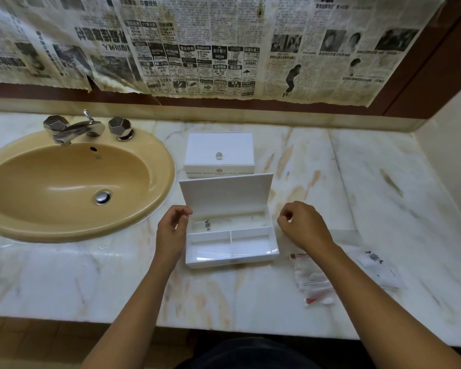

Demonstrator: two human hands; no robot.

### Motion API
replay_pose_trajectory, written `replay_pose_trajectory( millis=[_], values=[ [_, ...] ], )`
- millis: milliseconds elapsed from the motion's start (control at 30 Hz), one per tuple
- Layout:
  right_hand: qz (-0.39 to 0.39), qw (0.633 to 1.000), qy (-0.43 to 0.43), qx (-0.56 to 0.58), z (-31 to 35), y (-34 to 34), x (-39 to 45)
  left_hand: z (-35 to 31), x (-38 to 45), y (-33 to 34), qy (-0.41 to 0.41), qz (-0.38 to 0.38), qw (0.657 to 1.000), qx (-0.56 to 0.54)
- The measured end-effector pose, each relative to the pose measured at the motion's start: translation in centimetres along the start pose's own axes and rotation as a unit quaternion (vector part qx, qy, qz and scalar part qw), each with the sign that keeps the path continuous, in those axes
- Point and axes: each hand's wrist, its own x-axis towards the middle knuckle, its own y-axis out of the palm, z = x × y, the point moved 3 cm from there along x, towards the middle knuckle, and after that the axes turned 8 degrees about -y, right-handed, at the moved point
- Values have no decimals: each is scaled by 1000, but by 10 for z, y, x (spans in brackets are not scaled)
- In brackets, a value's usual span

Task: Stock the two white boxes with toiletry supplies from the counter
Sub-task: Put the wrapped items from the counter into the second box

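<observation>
A white compartment box (230, 258) stands open on the marble counter, its lid (226, 194) upright. A clear packet with a dark print (208, 224) lies in its rear compartment; the two front compartments look bare. A second white box (219, 153), lid closed with a clear knob, sits right behind it. My left hand (171, 230) hovers at the open box's left side with loosely curled fingers holding nothing. My right hand (304, 226) hovers at the box's right side, fingers curled, nothing visibly held. Plastic packets of supplies (313, 279) lie on the counter under my right forearm.
A tan sink (72, 187) with a chrome tap (75, 130) fills the left of the counter. A white packet with a dark emblem (374, 262) lies at the right. Newspaper (197, 43) covers the wall behind. The counter's front edge (224, 326) runs below my arms.
</observation>
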Motion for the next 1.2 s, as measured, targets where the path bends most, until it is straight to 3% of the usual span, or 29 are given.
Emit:
replay_pose_trajectory(
  millis=[167, 267, 567, 933, 1200],
  values=[
    [114, 990, 41, -71, -26, 21, -3, -2, -2, 1, 9, -5, 1000, 15],
    [138, 985, 34, -102, -28, 27, -9, -3, -2, 1, 8, -8, 1000, 22],
    [15, 997, 17, -76, -20, 18, -11, -5, -3, 0, 8, -11, 1000, 19],
    [-184, 972, -143, 22, 49, -28, -11, 0, 0, 0, 6, -6, 1000, 10],
    [-184, 929, -281, 152, 132, -33, -20, -1, 0, 0, 15, -4, 1000, 8]
  ],
)
